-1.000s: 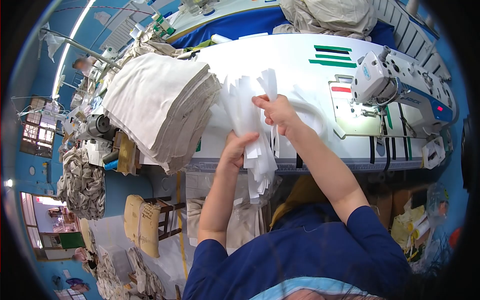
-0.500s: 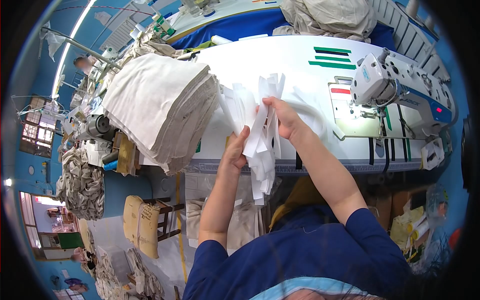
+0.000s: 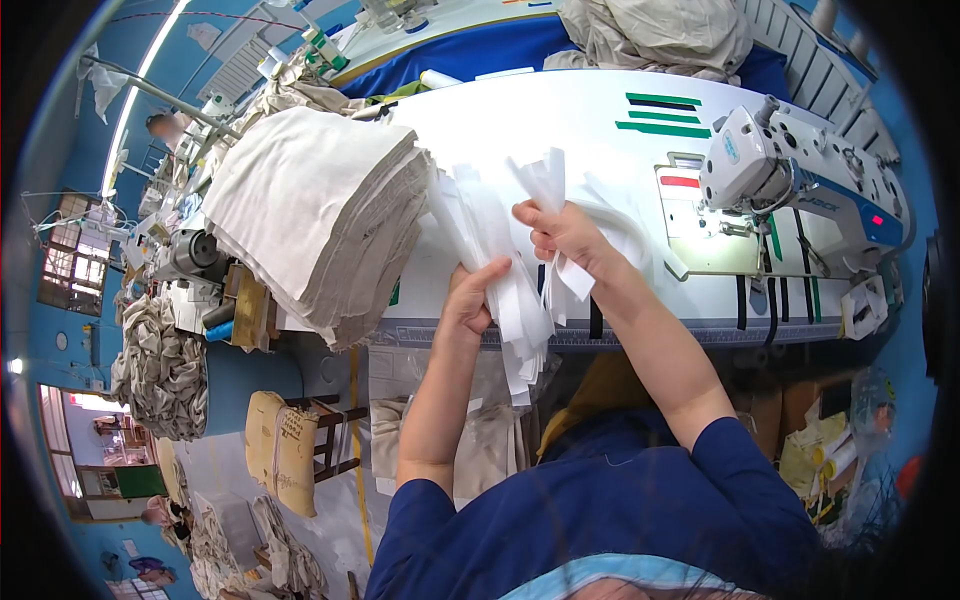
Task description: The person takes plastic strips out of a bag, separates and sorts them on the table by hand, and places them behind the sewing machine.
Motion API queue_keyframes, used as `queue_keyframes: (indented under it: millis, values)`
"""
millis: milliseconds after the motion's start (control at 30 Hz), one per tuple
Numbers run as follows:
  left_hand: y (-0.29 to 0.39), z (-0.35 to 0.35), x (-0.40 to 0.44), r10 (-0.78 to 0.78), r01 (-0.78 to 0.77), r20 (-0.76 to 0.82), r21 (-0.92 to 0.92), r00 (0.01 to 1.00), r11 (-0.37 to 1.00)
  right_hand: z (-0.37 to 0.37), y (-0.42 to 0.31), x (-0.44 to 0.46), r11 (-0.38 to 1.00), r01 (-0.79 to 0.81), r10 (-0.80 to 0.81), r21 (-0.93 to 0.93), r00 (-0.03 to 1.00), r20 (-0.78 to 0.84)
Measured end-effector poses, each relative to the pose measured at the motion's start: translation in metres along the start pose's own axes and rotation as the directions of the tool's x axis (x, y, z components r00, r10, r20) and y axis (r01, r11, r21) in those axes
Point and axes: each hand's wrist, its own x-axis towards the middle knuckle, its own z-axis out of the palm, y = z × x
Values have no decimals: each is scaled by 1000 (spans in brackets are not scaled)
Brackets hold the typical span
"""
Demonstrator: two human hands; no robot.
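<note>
A bundle of white strips (image 3: pixel 488 222) hangs over the front edge of the white table, and my left hand (image 3: pixel 472 293) is closed around it, thumb on top. My right hand (image 3: pixel 568 240) grips a smaller bunch of white strips (image 3: pixel 545 178), whose ends stick out above and below the fist. The two bunches are close together and partly overlap lower down. More white strips (image 3: pixel 625 228) lie curved on the table just right of my right hand. Left of my left hand rises a tall stack of beige fabric pieces (image 3: pixel 300 190).
A sewing machine (image 3: pixel 800 170) with a lit needle area stands at the right of the table. Green and black strips (image 3: pixel 660 116) lie near the back. Dark strips hang over the front edge at right. A padded stool (image 3: pixel 283 450) stands lower left.
My right hand has drawn its bunch slightly right and closed into a fist around it, apart from the left bundle. My left thumb has moved further across its strips.
</note>
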Motion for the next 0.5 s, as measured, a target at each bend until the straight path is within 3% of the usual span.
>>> queue_keyframes:
  millis: [133,267,367,500]
  values:
    - [1,10,-2,33,-34,32,27,999,999,18,-3,-7,969,-35,5,-245,993,-121]
    - [0,12,1,35,-37,44,57,998,998,16,14,2,981,46,-79,-187,982,-174]
    - [0,14,0,44,-46,33,57,998,997,7,13,3,979,-23,9,-200,998,-68]
    - [-2,18,0,84,-84,6,154,996,984,18,11,-2,944,59,-127,-323,973,-195]
